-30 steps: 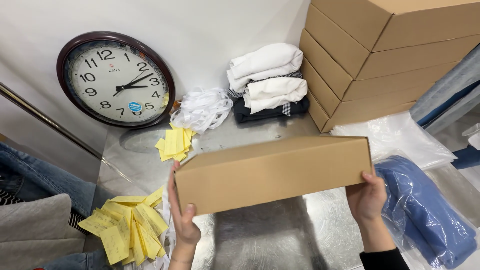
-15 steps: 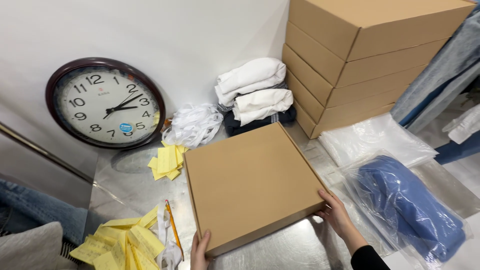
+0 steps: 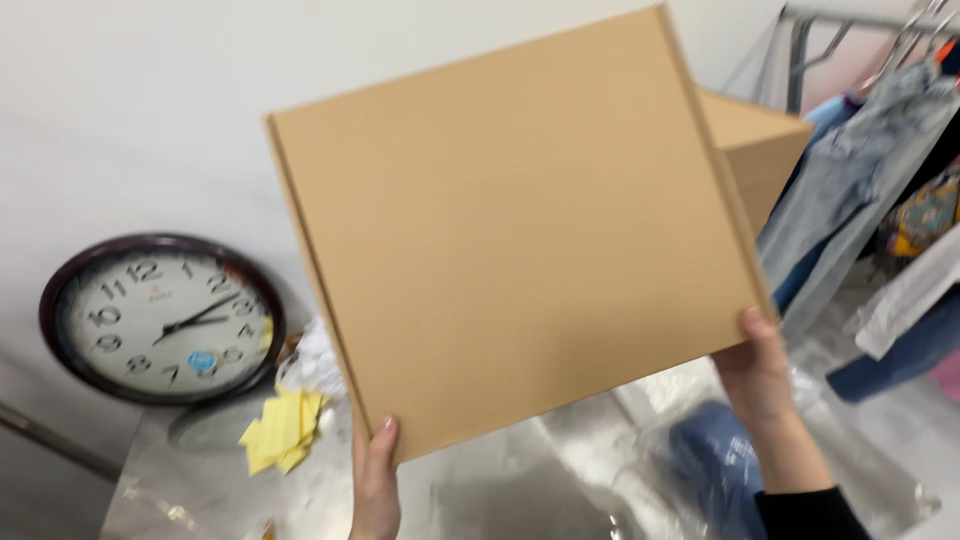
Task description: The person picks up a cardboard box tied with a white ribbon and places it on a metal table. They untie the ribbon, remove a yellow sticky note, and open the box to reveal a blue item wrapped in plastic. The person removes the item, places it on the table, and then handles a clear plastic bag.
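A round wall clock (image 3: 160, 317) with a dark rim leaned against the white wall at far left. Just right of it, yellow paper slips (image 3: 281, 429) lay on the shiny table (image 3: 480, 480), beside a crumpled white plastic bag (image 3: 315, 362). The left hand (image 3: 375, 480) gripped the lower corner of the flat cardboard box (image 3: 510, 230) — thumb pressed on the near face, remaining fingers hidden behind. The box was held up off the table, tilted, its broad face toward the camera. The right hand (image 3: 757, 365) clasped the box's lower right corner, thumb on the edge, fingers hidden behind. Behind the box, a stacked carton (image 3: 760, 150) showed. A bagged blue garment (image 3: 710, 470) lay below the right hand; denim clothing (image 3: 850, 190) hung at far right.
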